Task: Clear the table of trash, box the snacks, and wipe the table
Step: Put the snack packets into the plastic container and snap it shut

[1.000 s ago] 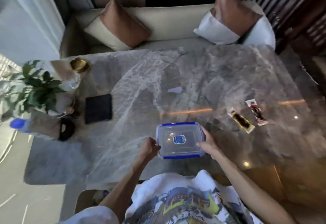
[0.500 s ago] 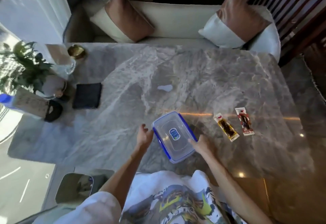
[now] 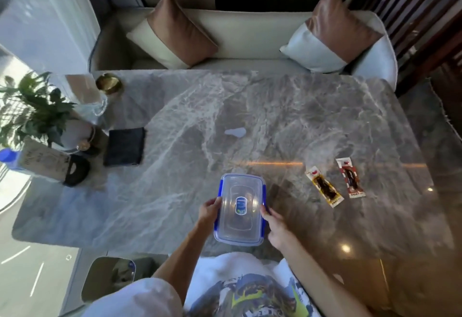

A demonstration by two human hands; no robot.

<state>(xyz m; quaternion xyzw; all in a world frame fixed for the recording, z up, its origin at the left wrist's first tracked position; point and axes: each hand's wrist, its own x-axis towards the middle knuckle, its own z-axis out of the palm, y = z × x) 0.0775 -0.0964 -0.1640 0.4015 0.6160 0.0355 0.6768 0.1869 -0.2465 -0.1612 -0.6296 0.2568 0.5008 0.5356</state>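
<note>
Rotated lidded box (image 3: 240,209), long axis now pointing away, both hands gripping

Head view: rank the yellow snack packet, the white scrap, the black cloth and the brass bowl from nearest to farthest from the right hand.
1. Yellow snack packet, to the right of the right hand.
2. White scrap, mid-table, beyond the hand.
3. Black cloth, far to the left.
4. Brass bowl, far left corner.

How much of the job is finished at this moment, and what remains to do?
Little looks done. In hand: the left hand and right hand grip the closed clear box by its blue side clips. Left: two snack packets lie unboxed to its right, a small white scrap lies mid-table, and the dark cloth sits folded, unused.
</note>
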